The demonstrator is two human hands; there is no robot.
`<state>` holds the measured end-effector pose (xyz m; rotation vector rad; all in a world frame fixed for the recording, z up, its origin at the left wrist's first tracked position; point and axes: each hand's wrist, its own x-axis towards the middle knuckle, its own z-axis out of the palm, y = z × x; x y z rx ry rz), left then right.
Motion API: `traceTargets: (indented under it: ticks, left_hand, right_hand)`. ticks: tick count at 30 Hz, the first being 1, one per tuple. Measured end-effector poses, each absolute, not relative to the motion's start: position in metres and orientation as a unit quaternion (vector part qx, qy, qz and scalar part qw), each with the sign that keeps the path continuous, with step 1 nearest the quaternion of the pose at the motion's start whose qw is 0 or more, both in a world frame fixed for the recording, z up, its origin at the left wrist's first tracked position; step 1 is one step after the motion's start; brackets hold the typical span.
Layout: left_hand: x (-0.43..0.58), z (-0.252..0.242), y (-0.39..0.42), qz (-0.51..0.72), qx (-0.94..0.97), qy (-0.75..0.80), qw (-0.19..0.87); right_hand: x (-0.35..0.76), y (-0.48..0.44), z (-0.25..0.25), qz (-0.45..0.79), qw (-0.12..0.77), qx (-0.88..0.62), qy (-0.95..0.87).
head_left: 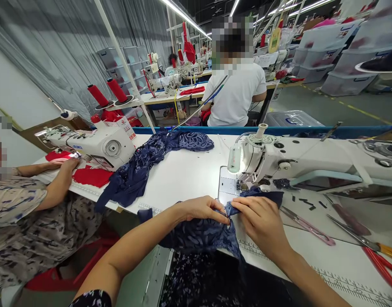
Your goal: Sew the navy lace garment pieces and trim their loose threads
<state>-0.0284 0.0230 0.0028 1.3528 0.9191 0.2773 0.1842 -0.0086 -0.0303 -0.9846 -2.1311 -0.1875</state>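
A piece of navy lace fabric [198, 234] lies over the near table edge, reaching up to the needle of a white sewing machine [259, 160]. My left hand [200, 209] pinches the fabric's upper edge with closed fingers. My right hand [261, 221] presses and grips the same fabric just to the right, fingertips meeting the left hand's. Both hands sit just in front of the machine's presser foot.
A heap of navy lace [144, 166] lies at the table's middle left. Scissors and tweezers [358, 234] lie at the right. A co-worker's arm [55, 183] works red cloth at another machine [93, 145] on the left. A person in a white shirt [236, 94] sits beyond.
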Motion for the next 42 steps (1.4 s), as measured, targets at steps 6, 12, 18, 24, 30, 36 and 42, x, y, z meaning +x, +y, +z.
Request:
traceTargets:
  ticks: [6, 12, 18, 24, 30, 36, 42]
  left_hand:
    - [-0.024, 0.006, 0.014, 0.184, 0.579, 0.449, 0.656]
    - [-0.008, 0.009, 0.004, 0.210, 0.520, 0.413, 0.718]
    - [-0.005, 0.007, 0.001, 0.208, 0.538, 0.412, 0.705]
    - [-0.001, 0.003, -0.002, 0.233, 0.529, 0.440, 0.687]
    - [0.007, -0.004, -0.002, 0.246, 0.551, 0.458, 0.653]
    - [0.002, -0.006, 0.004, 0.240, 0.568, 0.415, 0.669]
    - [-0.013, -0.006, 0.023, 0.120, 0.558, 0.354, 0.741]
  right_hand:
    - [0.176, -0.056, -0.027, 0.095, 0.463, -0.532, -0.703]
    - [0.170, -0.068, -0.038, 0.465, 0.423, -0.560, -0.540]
    - [0.173, -0.065, -0.040, 0.487, 0.452, -0.574, -0.479]
    - [0.177, -0.070, -0.042, 0.529, 0.436, -0.551, -0.476]
    - [0.179, -0.071, -0.040, 0.562, 0.427, -0.542, -0.457]
    - [0.180, -0.069, -0.045, 0.538, 0.407, -0.560, -0.480]
    - [0.184, -0.072, -0.045, 0.631, 0.362, -0.507, -0.462]
